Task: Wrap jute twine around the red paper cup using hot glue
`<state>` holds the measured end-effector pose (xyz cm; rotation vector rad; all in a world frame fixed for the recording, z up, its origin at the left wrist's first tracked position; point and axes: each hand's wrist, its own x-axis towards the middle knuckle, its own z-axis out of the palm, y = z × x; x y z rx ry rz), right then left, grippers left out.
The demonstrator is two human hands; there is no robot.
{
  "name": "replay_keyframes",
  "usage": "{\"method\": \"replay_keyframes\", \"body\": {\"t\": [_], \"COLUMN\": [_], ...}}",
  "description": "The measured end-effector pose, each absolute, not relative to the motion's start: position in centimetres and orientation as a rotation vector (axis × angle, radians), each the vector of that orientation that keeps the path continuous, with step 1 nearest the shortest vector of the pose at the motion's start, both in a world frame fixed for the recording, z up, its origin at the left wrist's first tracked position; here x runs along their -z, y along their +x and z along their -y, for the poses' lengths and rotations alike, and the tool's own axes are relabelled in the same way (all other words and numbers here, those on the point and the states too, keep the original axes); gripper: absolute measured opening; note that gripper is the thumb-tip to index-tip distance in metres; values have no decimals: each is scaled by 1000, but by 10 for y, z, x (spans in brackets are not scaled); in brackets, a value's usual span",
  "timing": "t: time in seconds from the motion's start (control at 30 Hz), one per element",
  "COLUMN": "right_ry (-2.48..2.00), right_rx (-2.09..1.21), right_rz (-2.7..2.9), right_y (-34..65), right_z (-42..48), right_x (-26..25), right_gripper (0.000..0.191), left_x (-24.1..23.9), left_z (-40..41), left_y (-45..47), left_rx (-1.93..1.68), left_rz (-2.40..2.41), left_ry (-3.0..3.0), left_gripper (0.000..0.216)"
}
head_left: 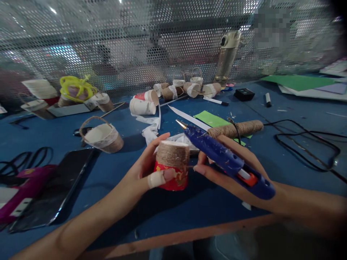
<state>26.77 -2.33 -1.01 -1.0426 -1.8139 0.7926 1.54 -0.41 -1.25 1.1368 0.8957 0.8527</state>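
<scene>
My left hand (pixel 148 171) is closed round a red paper cup (pixel 180 180), its thumb across the front with a bandage on it. Brown twine (pixel 173 153) is wound round the upper part of the cup, and red with gold print shows below. A blue hot glue gun (pixel 217 150) rests in my right hand (pixel 230 178), its metal nozzle pointing up and left above the cup. Between the cup and my right thumb and fingertip runs a thin strand of twine. Just behind the gun lies a roll of twine (pixel 251 127).
A twine-wrapped basket (pixel 103 137) stands left, near a phone (pixel 54 191) and a magenta device (pixel 29 191). Paper cups (pixel 142 106), lace strips (pixel 150 131) and small baskets lie behind. A bottle (pixel 227 56) stands by the perforated screen; a black cable (pixel 306 133) loops right.
</scene>
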Motion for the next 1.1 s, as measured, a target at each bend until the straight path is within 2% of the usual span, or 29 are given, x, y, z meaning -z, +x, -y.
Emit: {"method": "replay_keyframes", "body": {"t": [0.17,0.37,0.53,0.7,0.8,0.93,1.1], "right_ry": [-1039,-1056,-956,-855,-833,-949,-987], "right_rx": [-719,-719,-663,-474,-473,-518,-419], "right_rz": [1815,1879,1944,1984,1968,2128,2159], "right_y": [272,271,273,277,283,292,291], "right_z": [24,27,25,20,19,21,21], "right_x": [9,9,8,1,-2,-2,4], "right_gripper": [16,14,17,14,12,15,24], "left_x": [10,3,-1,-4,-4,-3,1], "left_z": [2,10,9,7,7,8,7], "left_y": [13,20,21,21,20,17,13], "left_rx": [-797,-766,-850,-950,-977,-1021,-1043], "left_rz": [-849,-908,-960,-1004,-1032,-1040,-1000], "left_ry": [1030,1098,1064,1062,1081,1069,1101], "left_gripper": [65,79,76,85,88,88,90]}}
